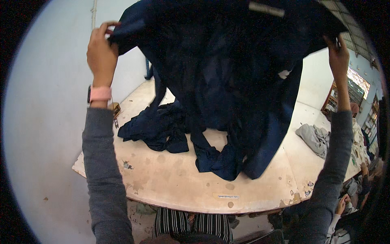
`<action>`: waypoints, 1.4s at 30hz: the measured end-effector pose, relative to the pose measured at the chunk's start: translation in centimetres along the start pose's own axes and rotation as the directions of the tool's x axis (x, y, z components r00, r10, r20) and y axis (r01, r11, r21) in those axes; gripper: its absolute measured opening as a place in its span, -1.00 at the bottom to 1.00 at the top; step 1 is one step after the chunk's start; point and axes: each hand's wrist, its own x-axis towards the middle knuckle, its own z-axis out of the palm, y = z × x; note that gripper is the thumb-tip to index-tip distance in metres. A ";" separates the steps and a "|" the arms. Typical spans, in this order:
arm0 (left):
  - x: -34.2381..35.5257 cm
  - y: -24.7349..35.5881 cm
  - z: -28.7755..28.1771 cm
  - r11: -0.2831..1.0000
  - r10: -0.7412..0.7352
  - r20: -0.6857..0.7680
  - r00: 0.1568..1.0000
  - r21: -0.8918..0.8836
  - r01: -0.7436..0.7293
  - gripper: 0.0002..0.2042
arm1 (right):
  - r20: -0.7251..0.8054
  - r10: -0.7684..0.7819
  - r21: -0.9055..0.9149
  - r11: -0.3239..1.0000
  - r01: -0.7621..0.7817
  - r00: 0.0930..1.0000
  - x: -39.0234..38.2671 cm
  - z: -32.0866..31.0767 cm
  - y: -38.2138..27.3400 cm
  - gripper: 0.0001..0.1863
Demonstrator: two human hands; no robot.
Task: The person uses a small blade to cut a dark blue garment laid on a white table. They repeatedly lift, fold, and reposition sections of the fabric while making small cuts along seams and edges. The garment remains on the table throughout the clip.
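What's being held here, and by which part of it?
A wide dark-navy cloth garment, held up by its upper corners: one in the left hand, one in the right hand.

A pale wall [48,101] fills the left of the frame, a worn, stained bench [162,175] spans the middle with a printed strip [228,197] near its lower edge and a crumpled grey cloth [313,137] at right, while a bright latticed window [358,82] shows at upper right and a co-worker's pale sleeve [334,225] at lower right
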 end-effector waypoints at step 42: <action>-28.1 5.2 -9.7 0.809 0.432 0.890 0.146 -0.454 0.374 -0.73 | 0.939 0.297 -0.152 -0.102 -0.983 -0.176 -34.3 -5.9 -35.3 -0.80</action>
